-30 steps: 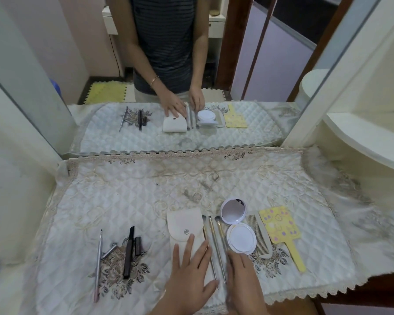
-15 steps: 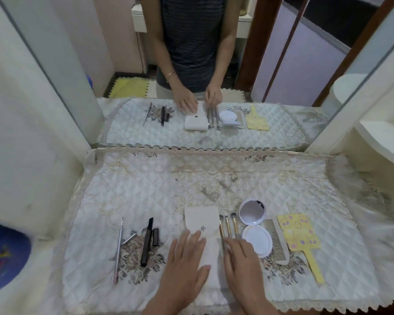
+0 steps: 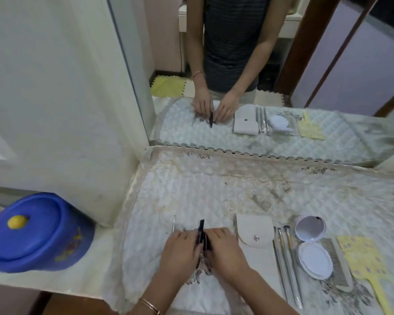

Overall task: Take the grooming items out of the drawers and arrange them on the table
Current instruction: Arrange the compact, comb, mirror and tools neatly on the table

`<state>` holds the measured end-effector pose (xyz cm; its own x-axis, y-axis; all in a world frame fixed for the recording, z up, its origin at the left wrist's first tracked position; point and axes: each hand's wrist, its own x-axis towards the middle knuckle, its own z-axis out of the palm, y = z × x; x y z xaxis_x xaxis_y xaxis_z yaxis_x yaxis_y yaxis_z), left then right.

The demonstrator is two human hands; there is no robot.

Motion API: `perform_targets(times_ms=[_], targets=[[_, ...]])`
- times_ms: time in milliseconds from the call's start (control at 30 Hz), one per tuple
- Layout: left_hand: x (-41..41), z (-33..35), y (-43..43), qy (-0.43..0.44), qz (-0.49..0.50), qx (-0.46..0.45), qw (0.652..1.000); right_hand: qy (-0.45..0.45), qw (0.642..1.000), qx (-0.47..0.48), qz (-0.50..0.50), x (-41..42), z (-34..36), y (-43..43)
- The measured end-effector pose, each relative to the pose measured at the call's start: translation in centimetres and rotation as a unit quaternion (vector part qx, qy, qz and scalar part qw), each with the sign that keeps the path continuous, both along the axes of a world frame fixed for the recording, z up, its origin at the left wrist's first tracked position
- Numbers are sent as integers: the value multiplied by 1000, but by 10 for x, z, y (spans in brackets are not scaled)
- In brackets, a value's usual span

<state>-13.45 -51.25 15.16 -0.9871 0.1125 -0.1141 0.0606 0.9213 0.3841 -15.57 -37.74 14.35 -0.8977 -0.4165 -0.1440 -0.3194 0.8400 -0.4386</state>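
Observation:
My left hand [image 3: 180, 251] and my right hand [image 3: 225, 253] meet at the front left of the quilted table cover [image 3: 214, 196]. Their fingertips pinch a black cosmetic stick [image 3: 201, 229] from both sides; its lower part and the shorter black pieces are hidden under my fingers. A thin metal tool [image 3: 173, 223] lies just left of my left hand. To the right lie a white snap pouch [image 3: 255, 237], three metal tools [image 3: 284, 258], an open compact mirror [image 3: 311, 229], a comb [image 3: 337, 267] and a yellow hand mirror [image 3: 366, 262].
A blue lidded tub [image 3: 37, 230] sits on a lower ledge to the left. A large wall mirror [image 3: 282, 64] stands behind the table and reflects a person and the items. A cream cabinet side [image 3: 66, 98] rises at the left.
Both hands left the white pouch and metal tools and moved left onto the black cosmetic sticks. The camera view swung left, bringing the blue tub fully into view.

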Motion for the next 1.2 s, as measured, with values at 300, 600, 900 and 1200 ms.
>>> perform_targets(times_ms=[300,600,900,1200], targets=[[-2,-3,27,-73,35,77,994,172,978,108,-53,16,4,38],[7,-1,50,-84,37,121,988,152,980,114,-60,23,3,52],[21,4,-29,-58,214,109,969,-4,998,-64,-3,2,15,-26],[22,4,-43,-111,162,65,978,72,992,70,70,-8,-6,-56]])
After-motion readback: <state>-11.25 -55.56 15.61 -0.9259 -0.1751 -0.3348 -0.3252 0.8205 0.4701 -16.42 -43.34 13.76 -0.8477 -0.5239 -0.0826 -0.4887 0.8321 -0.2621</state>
